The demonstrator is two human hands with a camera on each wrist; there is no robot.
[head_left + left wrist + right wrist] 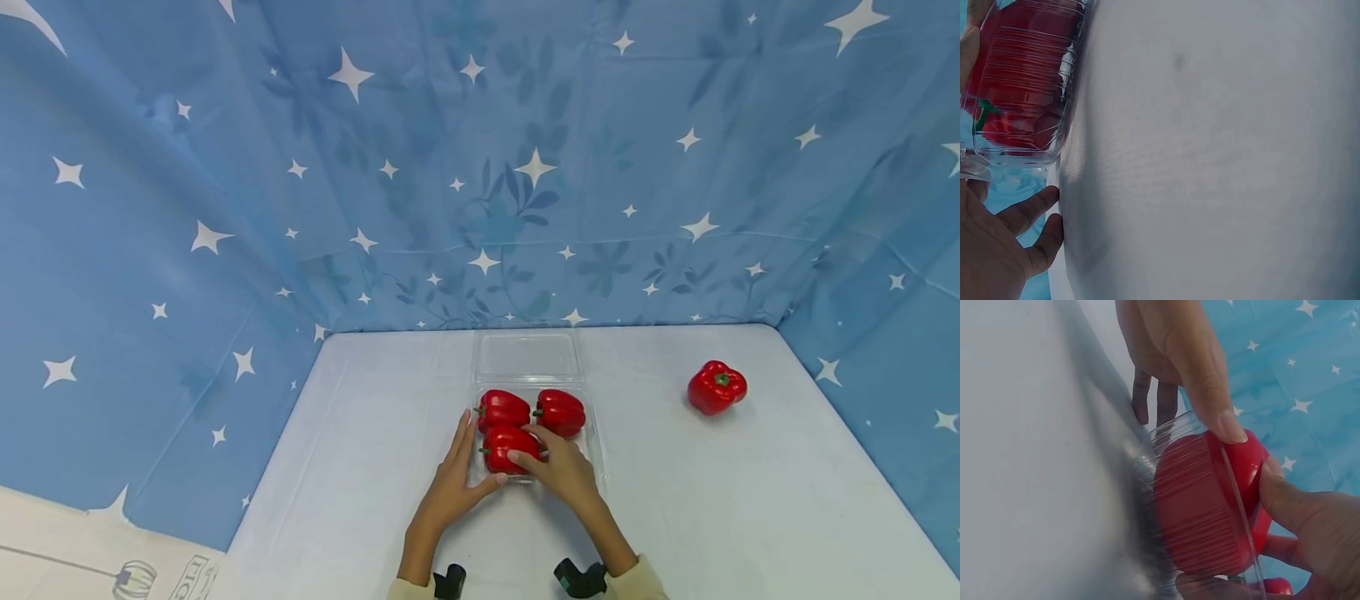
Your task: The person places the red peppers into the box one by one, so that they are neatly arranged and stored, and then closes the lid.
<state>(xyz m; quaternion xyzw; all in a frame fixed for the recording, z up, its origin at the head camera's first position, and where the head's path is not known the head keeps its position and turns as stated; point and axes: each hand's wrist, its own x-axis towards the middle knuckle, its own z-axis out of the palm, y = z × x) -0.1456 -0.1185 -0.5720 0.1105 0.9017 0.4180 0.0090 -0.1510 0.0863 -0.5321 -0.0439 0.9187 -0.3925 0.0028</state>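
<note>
A clear plastic clamshell box [596,442] lies on the table with its lid [527,357] folded back, away from me. Inside are three red bell peppers: one at the back left [502,408], one at the back right [560,412] and one at the front left [507,450]. My right hand [568,473] grips the front pepper by its right end, thumb in front and fingers behind. Along the box's left side lie the straight fingers of my left hand [452,483], its thumb reaching to the front rim. Ribbed plastic covers the front pepper's side [1194,506] in the right wrist view.
Another red bell pepper [717,387] sits apart on the white table [675,500], toward the back right. Behind the table and at both sides hangs a blue star-patterned curtain [420,200]. Each wrist wears a black camera mount.
</note>
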